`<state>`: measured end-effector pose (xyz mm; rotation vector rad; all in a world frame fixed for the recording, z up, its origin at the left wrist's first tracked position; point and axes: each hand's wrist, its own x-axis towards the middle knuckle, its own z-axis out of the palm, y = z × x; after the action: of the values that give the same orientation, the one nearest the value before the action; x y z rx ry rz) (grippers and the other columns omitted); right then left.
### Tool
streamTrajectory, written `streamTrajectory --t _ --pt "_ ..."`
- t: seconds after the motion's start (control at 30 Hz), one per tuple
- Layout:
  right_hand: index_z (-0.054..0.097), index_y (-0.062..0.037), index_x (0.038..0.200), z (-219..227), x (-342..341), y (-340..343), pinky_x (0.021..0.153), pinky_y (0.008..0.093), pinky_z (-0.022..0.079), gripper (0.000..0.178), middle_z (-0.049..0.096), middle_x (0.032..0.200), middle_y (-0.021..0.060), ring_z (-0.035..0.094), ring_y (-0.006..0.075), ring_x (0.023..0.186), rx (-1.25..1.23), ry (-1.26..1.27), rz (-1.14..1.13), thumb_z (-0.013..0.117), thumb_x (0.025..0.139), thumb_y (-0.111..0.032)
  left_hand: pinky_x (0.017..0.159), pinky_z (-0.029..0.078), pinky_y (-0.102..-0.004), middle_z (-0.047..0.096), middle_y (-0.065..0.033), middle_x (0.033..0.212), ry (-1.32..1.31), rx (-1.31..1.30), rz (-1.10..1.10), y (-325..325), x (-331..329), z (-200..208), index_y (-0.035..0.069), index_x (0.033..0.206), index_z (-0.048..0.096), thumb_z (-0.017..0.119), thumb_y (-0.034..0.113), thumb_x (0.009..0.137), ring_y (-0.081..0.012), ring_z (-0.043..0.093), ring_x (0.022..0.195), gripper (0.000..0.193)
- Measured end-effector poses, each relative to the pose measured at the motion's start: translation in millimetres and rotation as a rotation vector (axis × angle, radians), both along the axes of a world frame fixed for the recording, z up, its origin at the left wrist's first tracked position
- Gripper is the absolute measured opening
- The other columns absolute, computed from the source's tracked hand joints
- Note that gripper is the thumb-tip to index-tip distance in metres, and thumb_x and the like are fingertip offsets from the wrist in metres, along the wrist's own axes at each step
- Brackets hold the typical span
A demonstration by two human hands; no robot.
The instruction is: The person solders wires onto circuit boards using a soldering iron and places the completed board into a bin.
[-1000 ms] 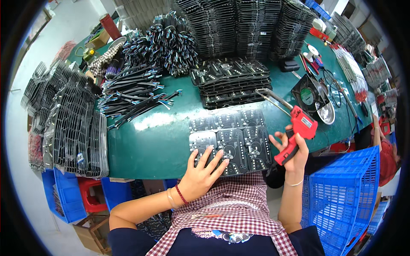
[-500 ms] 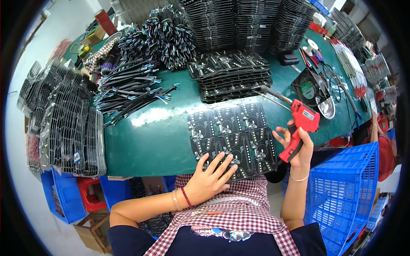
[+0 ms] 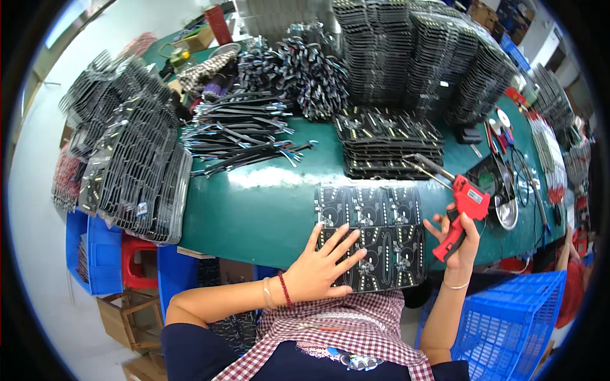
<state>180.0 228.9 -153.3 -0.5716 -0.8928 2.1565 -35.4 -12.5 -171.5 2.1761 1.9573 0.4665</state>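
A black panel of joined circuit boards [image 3: 387,244] lies at the table's front edge, close to my body. My left hand [image 3: 323,263] rests on its left part with the fingers spread. My right hand [image 3: 462,244] is wrapped around the handle of a red soldering gun [image 3: 471,198], held to the right of the panel. The gun's metal tip and thin feed tube point up and left, in front of a stack of black circuit board panels [image 3: 393,143]. Whether the tip touches that stack, I cannot tell.
Cut black cables [image 3: 244,130] lie left on the green table [image 3: 248,219], before bundled cables [image 3: 305,70]. Tall stacks of boards [image 3: 375,51] stand behind. At right are a cooling fan [image 3: 488,180] and metal dish [image 3: 507,214]; a blue crate [image 3: 502,317] stands below.
The whole view has shifted, so the table and its things sit farther right in the picture. My left hand stays on the panel; my right hand keeps hold of the soldering gun.
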Motion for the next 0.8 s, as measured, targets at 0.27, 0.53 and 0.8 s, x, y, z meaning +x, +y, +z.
streamTrajectory --t 0.27,0.53,0.8 --pt "0.056 0.0008 0.11 0 -7 3 0.095 0.0538 0.05 0.032 0.06 0.069 0.0141 0.063 0.0295 0.093 0.041 -0.018 0.027 0.056 0.091 -0.025 0.108 0.015 -0.0721 0.025 -0.007 0.158 0.052 -0.075 0.056 -2 -1 -4 0.027 0.148 0.037 0.057 0.049 0.089 -0.0349 0.02 0.146 0.067" --pt "0.056 -0.0032 0.114 -3 21 -1 0.096 0.0631 0.044 0.032 0.058 0.07 0.011 0.063 0.0285 0.097 0.02 0.025 -0.022 0.055 0.094 -0.029 0.111 0.016 -0.0671 0.026 -0.0197 0.155 -0.103 0.024 0.055 3 -13 -6 0.016 0.149 0.036 0.061 0.043 0.089 -0.0404 0.02 0.145 0.07" --pt "0.054 -0.0022 0.116 -17 51 -33 0.105 0.0627 0.035 0.034 0.057 0.07 0.0143 0.061 0.0351 0.104 -0.063 0.124 -0.096 0.056 0.093 -0.026 0.112 0.018 -0.0645 0.025 -0.0249 0.154 -0.026 -0.02 0.096 18 -15 -13 0.009 0.145 0.04 0.062 0.046 0.088 -0.0474 0.018 0.143 0.071"
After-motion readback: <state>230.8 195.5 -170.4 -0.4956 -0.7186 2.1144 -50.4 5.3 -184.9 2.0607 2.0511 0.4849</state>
